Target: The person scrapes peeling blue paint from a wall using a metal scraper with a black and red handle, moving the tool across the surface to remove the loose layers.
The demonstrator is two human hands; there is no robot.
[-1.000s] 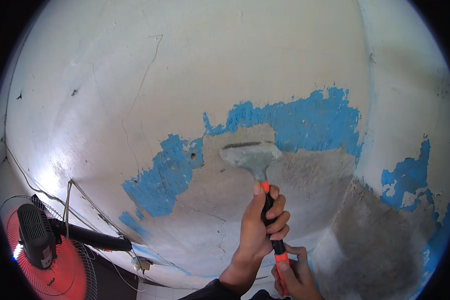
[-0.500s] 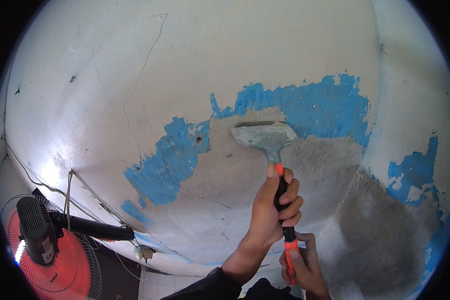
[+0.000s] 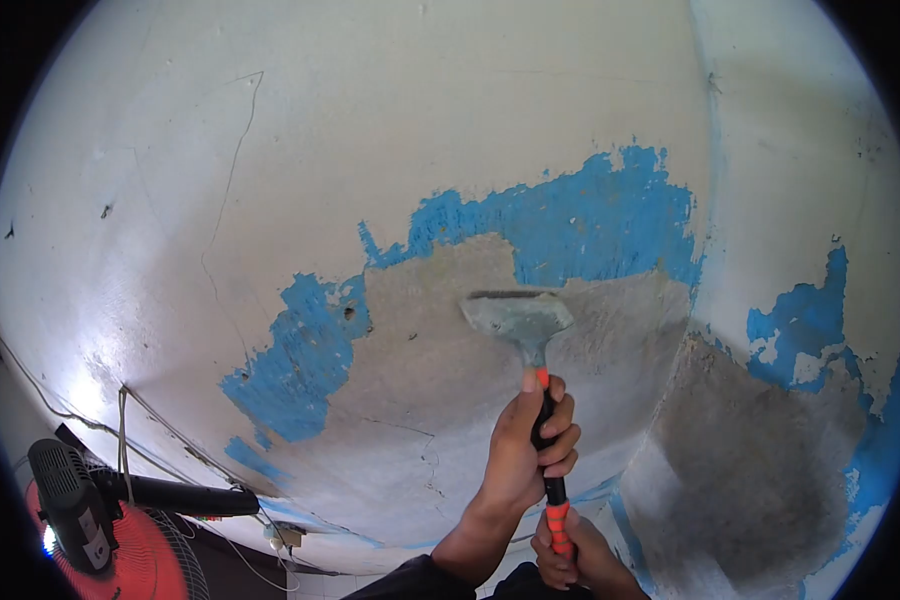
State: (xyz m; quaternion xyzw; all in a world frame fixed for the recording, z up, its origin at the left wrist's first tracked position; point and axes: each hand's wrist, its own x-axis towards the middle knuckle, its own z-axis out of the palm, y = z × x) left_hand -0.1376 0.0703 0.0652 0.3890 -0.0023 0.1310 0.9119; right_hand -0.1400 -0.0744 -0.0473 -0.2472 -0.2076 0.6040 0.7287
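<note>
A wide scraper (image 3: 520, 322) with a black and orange handle is held upright, its blade at the bare grey plaster just below the blue layer. My left hand (image 3: 526, 440) wraps round the upper handle, thumb pointing up toward the head. Lower down, my right hand (image 3: 580, 550) is closed round the orange end of the handle. The wall (image 3: 370, 130) carries pale paint with thin cracks, and a jagged blue patch (image 3: 610, 220) borders the exposed plaster. Near the left end of the plaster a small hole shows in the blue.
A fan (image 3: 80, 510) with red blades and a black arm stands at the lower left. Cables (image 3: 122, 430) run along the wall above it. On the right, past the corner, an adjoining wall (image 3: 770, 480) has grey plaster and more blue patches.
The scraper and both my hands have moved down relative to the blue patch, away from its edge. The view has shifted, so the wall patches sit further left.
</note>
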